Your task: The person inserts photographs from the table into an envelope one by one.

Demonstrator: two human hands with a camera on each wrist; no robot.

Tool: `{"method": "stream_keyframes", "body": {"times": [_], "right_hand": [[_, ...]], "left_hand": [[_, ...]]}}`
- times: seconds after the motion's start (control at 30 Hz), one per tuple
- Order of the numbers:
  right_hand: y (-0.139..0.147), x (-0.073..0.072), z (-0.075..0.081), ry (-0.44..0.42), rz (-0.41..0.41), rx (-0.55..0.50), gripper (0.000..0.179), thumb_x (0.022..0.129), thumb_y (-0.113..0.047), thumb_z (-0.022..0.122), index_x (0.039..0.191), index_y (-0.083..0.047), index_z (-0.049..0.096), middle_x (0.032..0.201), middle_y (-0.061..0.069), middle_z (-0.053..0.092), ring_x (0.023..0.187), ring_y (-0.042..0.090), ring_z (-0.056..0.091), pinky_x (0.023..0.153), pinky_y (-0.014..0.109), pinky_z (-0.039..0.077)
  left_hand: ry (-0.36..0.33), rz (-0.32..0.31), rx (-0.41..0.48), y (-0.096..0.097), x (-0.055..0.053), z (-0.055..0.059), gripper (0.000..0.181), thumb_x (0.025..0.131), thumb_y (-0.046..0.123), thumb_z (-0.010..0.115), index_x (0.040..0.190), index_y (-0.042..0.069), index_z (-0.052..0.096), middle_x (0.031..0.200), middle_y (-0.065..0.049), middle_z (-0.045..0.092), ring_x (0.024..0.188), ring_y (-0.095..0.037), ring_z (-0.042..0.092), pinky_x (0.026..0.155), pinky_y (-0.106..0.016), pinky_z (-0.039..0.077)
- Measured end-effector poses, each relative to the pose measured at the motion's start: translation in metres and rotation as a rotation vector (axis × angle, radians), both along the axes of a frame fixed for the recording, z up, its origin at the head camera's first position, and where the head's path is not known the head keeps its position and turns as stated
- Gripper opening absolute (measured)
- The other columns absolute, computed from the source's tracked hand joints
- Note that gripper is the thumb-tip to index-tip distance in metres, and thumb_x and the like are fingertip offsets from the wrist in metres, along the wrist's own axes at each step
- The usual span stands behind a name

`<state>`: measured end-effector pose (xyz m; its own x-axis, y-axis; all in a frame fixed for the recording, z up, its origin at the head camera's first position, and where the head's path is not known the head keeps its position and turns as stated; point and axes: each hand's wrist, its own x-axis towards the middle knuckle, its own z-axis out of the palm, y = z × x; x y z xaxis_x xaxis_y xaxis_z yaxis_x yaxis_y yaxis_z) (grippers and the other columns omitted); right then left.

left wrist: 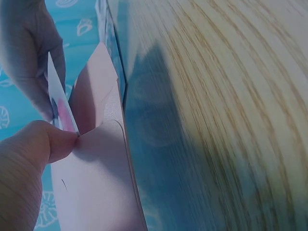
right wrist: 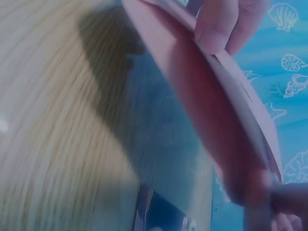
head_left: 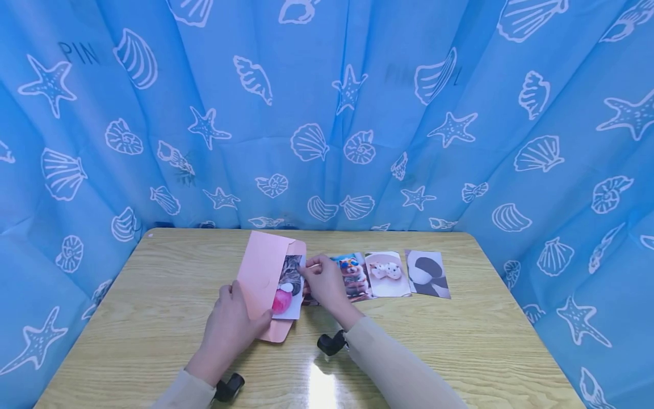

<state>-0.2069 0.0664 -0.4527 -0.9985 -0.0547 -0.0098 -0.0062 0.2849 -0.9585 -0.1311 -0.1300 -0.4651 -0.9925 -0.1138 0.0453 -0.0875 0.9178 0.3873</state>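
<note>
My left hand [head_left: 227, 326] grips a pink envelope [head_left: 263, 261] by its lower edge, holding it tilted above the table. Its thumb lies at the envelope's mouth, against the lower edge of a photo card [head_left: 290, 278] that shows a tabby cat and a pink ball. The card's left part is tucked behind the envelope's front panel; the rest stands out over the flap. My right hand [head_left: 327, 281] pinches the card's right edge between thumb and fingers. In the left wrist view the envelope [left wrist: 96, 178] gapes behind the card [left wrist: 62, 108].
To the right, several photo cards lie in a row: a colourful animal picture [head_left: 352, 275] partly behind the right hand, a white one with two small round shapes [head_left: 386, 271], and a grey one [head_left: 428, 274]. A blue shell-patterned curtain [head_left: 327, 113] hangs behind the wooden table [head_left: 168, 284].
</note>
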Motion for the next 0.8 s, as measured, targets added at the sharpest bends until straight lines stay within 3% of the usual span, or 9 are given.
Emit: {"method": "stream_keyframes", "body": {"times": [0.2, 0.4, 0.67, 0.8], "right_hand": [[-0.007, 0.000, -0.003, 0.014, 0.024, 0.048, 0.015, 0.091, -0.005, 0.062, 0.104, 0.001, 0.059, 0.082, 0.007, 0.065, 0.068, 0.028, 0.066, 0.058, 0.036, 0.054], [-0.018, 0.001, -0.006, 0.023, -0.035, 0.063, 0.012, 0.088, -0.008, 0.067, 0.097, -0.003, 0.062, 0.080, 0.005, 0.063, 0.064, 0.015, 0.063, 0.054, 0.028, 0.052], [-0.034, -0.001, -0.005, -0.085, 0.005, -0.156, 0.010, 0.087, -0.002, 0.069, 0.095, 0.001, 0.063, 0.075, 0.011, 0.067, 0.060, 0.019, 0.067, 0.058, 0.032, 0.056], [-0.038, -0.001, -0.006, -0.111, 0.014, -0.162, 0.008, 0.088, -0.001, 0.067, 0.095, 0.002, 0.065, 0.076, 0.011, 0.067, 0.060, 0.018, 0.067, 0.059, 0.031, 0.056]], "left_hand": [[-0.005, 0.011, 0.014, -0.002, 0.000, -0.001, 0.108, 0.072, 0.057, 0.073, 0.139, -0.016, 0.030, 0.126, -0.035, 0.040, 0.099, -0.042, 0.055, 0.085, -0.054, 0.049], [-0.008, 0.007, 0.032, -0.002, 0.001, -0.001, 0.106, 0.072, 0.058, 0.072, 0.138, -0.016, 0.032, 0.124, -0.034, 0.042, 0.095, -0.040, 0.057, 0.083, -0.054, 0.049], [0.042, -0.017, 0.029, -0.002, 0.001, -0.001, 0.103, 0.073, 0.060, 0.070, 0.133, -0.017, 0.036, 0.117, -0.032, 0.044, 0.087, -0.037, 0.058, 0.075, -0.051, 0.051], [0.051, -0.018, 0.028, -0.002, 0.002, -0.001, 0.102, 0.073, 0.060, 0.070, 0.130, -0.018, 0.038, 0.114, -0.032, 0.045, 0.083, -0.037, 0.059, 0.070, -0.050, 0.052]]}}
